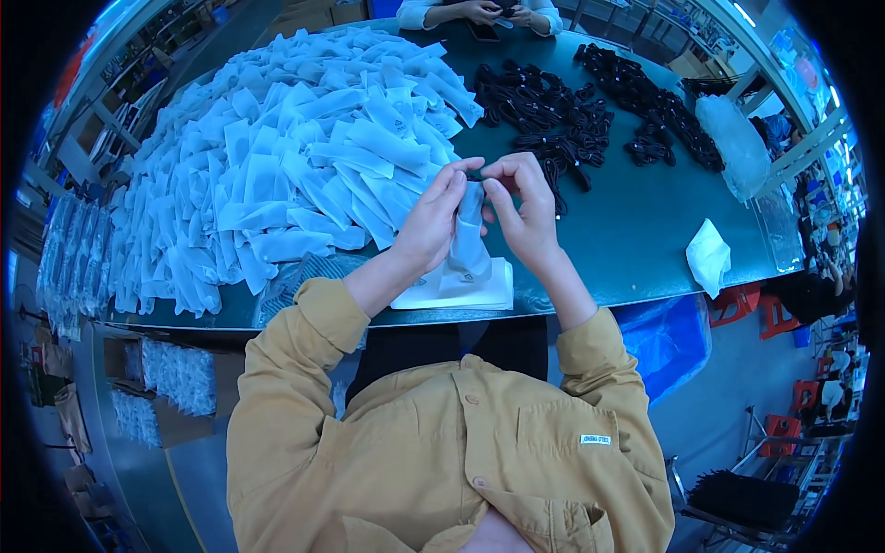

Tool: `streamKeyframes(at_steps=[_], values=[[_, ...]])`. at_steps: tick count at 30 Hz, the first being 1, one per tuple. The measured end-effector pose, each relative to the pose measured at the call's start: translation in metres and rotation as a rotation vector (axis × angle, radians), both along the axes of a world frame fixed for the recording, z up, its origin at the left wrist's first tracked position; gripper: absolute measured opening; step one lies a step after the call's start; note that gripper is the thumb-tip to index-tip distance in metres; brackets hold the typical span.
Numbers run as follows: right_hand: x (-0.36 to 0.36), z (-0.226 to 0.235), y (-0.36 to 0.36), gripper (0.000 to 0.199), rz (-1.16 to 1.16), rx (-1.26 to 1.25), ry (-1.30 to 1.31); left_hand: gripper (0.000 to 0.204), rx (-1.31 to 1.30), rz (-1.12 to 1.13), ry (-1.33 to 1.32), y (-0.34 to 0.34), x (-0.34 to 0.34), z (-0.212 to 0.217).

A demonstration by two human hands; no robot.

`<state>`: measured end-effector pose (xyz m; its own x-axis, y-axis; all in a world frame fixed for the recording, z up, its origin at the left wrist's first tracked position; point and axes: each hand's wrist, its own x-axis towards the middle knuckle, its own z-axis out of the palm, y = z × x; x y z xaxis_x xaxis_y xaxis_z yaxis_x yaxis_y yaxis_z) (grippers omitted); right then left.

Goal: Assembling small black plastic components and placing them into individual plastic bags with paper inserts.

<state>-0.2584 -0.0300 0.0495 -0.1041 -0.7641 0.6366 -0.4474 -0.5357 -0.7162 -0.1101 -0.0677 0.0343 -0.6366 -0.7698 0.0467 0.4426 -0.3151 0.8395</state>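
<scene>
My left hand (431, 217) and my right hand (522, 205) are raised together above the table's near edge, both pinching the top of a thin white pouch (469, 241) that hangs between them. A small dark item sits at the pouch mouth between my fingertips; what it is I cannot make out. Below the pouch lies a flat stack of white pouches (454, 292) on the dark green table (627, 249).
A big heap of filled white pouches (295, 157) covers the table's left half. Piles of black coiled items (553, 115) lie at the back right, beside a clear plastic bag (735, 143). A lone white pouch (708, 255) lies right. Another person's hands (493, 13) rest at the far edge.
</scene>
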Motion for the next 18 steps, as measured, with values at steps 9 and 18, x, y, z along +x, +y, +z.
streamKeyframes(at_steps=[9,18], values=[[-0.004,0.003,0.002,0.011,-0.012,-0.156,0.304,0.041,-0.098,-0.023,0.036,0.005,-0.005,-0.005],[-0.006,0.014,-0.001,0.012,-0.044,-0.185,0.249,0.045,-0.171,-0.033,-0.026,0.012,-0.002,0.009]])
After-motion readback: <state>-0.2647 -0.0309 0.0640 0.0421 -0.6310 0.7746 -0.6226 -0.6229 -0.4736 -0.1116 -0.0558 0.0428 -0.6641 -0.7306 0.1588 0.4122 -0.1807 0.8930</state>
